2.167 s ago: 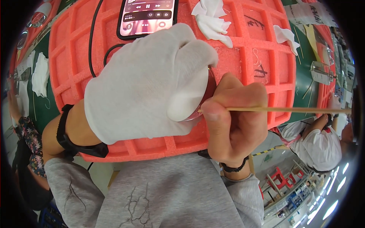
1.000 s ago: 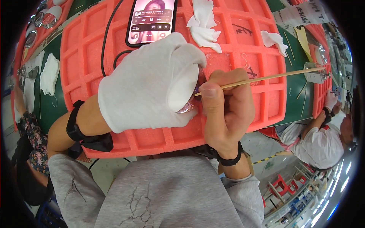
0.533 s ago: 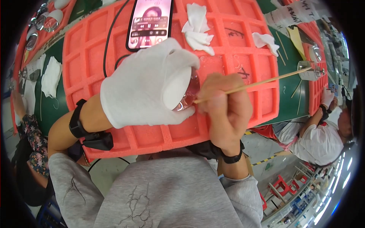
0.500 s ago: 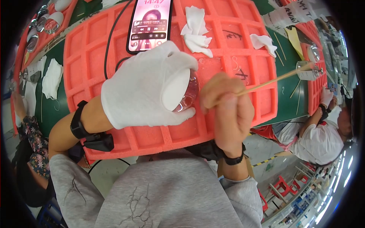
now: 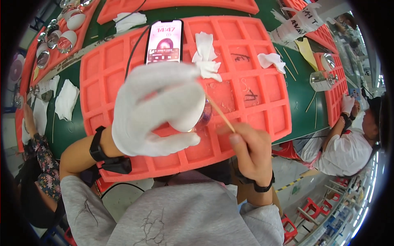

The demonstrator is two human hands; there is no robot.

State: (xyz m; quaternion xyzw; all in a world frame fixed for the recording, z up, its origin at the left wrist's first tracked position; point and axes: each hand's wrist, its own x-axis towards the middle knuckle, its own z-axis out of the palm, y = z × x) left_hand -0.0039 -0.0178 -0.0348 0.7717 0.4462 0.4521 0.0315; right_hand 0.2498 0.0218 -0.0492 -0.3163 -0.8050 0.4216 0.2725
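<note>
My left hand [image 5: 141, 115], in a white glove, curls round a rounded piece [image 5: 189, 107], smooth white on one side and clear and shiny on the other. Its thumb and fingers cup the piece above a pink foam tray [image 5: 262, 119] with square hollows. In my bare right hand [image 5: 253, 156] a thin wooden stick [image 5: 221, 114] is pinched between thumb and fingers. The stick slants up to the left, its far end at the edge of the rounded piece. Whether that end touches the piece I cannot tell. Part of the shiny side is hidden by the white side.
Behind my left hand a phone [image 5: 165, 43] lies on the tray beside a black cable. Crumpled white cloths [image 5: 207, 50] lie there too. To the right are loose sticks [image 5: 315, 110] and a clear jar [image 5: 321, 81]. Similar rounded pieces [image 5: 67, 41] fill a tray far left. People sit on both sides.
The stick has swung from pointing right to pointing up-left at the rounded piece. My right hand has drawn back nearer to me. My left hand has turned with the piece.
</note>
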